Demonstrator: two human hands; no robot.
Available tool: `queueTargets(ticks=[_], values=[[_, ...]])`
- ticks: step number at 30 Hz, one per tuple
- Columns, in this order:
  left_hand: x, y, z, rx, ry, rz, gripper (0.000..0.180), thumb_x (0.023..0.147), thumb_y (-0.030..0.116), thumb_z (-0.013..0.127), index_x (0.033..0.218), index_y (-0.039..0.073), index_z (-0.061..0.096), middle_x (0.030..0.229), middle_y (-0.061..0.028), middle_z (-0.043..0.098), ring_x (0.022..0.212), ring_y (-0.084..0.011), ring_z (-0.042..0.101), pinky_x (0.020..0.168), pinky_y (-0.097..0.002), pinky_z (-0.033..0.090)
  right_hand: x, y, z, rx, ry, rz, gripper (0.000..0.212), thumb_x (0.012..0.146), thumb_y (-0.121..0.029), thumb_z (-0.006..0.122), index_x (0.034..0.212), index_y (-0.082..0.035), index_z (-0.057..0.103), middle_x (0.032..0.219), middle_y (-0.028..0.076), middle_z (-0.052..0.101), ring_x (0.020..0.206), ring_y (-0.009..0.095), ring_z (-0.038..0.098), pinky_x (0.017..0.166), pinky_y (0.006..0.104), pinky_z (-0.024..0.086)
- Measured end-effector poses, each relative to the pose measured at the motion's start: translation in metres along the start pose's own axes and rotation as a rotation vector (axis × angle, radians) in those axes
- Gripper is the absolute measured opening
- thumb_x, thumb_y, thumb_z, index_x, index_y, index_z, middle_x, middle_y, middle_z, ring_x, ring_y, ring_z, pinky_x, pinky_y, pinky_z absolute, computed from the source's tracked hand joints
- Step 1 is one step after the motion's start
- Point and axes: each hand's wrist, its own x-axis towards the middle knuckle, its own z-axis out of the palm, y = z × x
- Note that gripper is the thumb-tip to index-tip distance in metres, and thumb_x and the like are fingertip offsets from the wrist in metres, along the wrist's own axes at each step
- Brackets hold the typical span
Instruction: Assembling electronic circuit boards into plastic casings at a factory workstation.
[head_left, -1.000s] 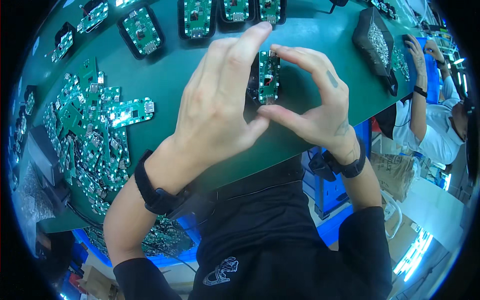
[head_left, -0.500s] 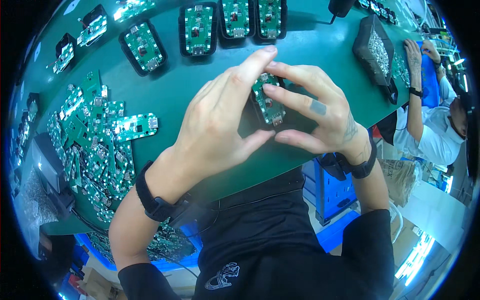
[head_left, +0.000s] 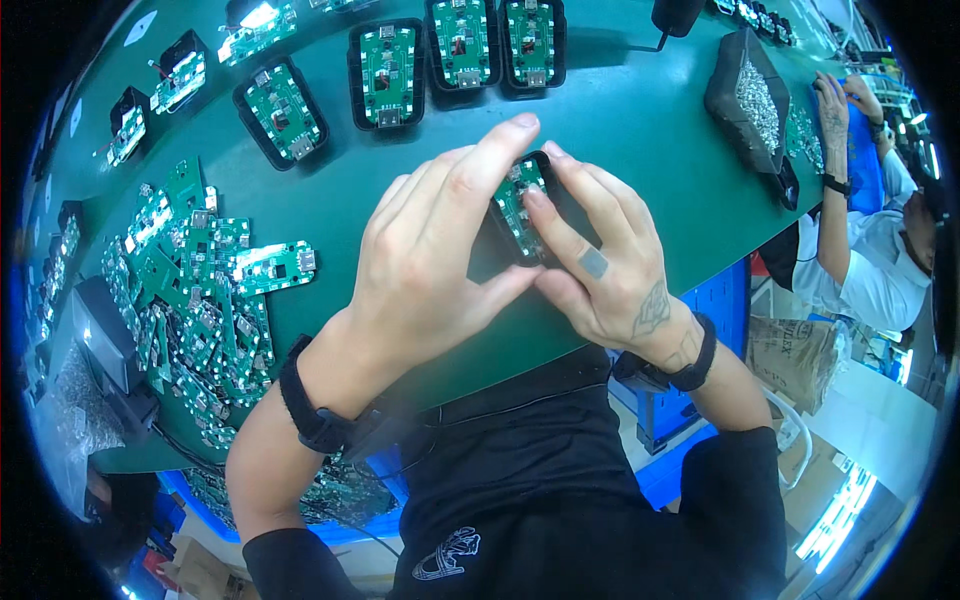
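Note:
Between my hands, over the near middle of the green table, a green circuit board (head_left: 514, 200) lies in a small black case (head_left: 546, 163). My left hand (head_left: 415, 255) holds the left side, with its index finger at the far end and its thumb at the near end. From the right, my right hand (head_left: 610, 250) grips the same case. One of its fingertips presses on the board's face, while its thumb meets the left thumb at the near edge. My fingers hide much of the case's sides.
Several cased boards (head_left: 387, 75) stand along the far side. Loose circuit boards (head_left: 200, 310) are heaped at the left. A black scoop-shaped tray (head_left: 740, 100) of small metal parts sits far right, near a dark tool tip (head_left: 680, 15). A co-worker's arms (head_left: 835, 150) rest at the right.
My right hand has drawn in to the left and its fingers bend more closely over the case. The view has shifted slightly, so the far cases appear lower.

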Motion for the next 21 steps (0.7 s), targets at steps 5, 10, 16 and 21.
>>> queueTargets(ticks=[5,10,16,21], values=[[-0.001,-0.003,0.005,-0.095,0.113,0.095,0.102,0.064,0.011,0.1,0.149,-0.001,0.046,0.141,-0.0219,0.062,0.121,-0.0323,0.068,0.098,-0.0394,0.058,0.011,0.004,-0.004,0.507,0.118,0.216,0.057,0.097,-0.01,0.068,0.15,0.0,0.051,0.127,0.02,0.071,0.098,0.028,0.073,0.087,0.0353,0.057],[0.0,-0.004,-0.01,-0.075,0.148,0.22,0.103,0.063,0.014,0.101,0.147,-0.002,0.044,0.139,-0.0248,0.062,0.124,-0.0356,0.065,0.101,-0.0418,0.056,0.034,0.01,-0.019,0.958,-0.276,0.315,0.066,0.097,-0.004,0.066,0.156,0.003,0.039,0.111,0.013,0.076,0.094,0.012,0.072,0.082,0.0291,0.057],[-0.001,-0.002,-0.013,-0.453,0.337,-0.159,0.067,0.084,0.004,0.072,0.146,-0.009,0.05,0.14,-0.0249,0.062,0.122,-0.0275,0.066,0.098,-0.0344,0.055,0.068,0.002,0.002,1.188,-0.073,0.397,0.061,0.097,0.0,0.062,0.155,0.0,0.044,0.1,0.008,0.076,0.08,0.006,0.067,0.071,0.025,0.055],[0.005,0.0,-0.016,-0.407,0.371,-0.27,0.047,0.086,-0.005,0.065,0.131,-0.013,0.062,0.134,-0.0251,0.065,0.118,-0.0281,0.069,0.101,-0.0372,0.055,0.073,0.016,0.018,0.848,-0.007,0.081,0.065,0.087,-0.003,0.067,0.15,-0.002,0.053,0.092,0.006,0.076,0.062,0.007,0.065,0.059,0.0241,0.051]])
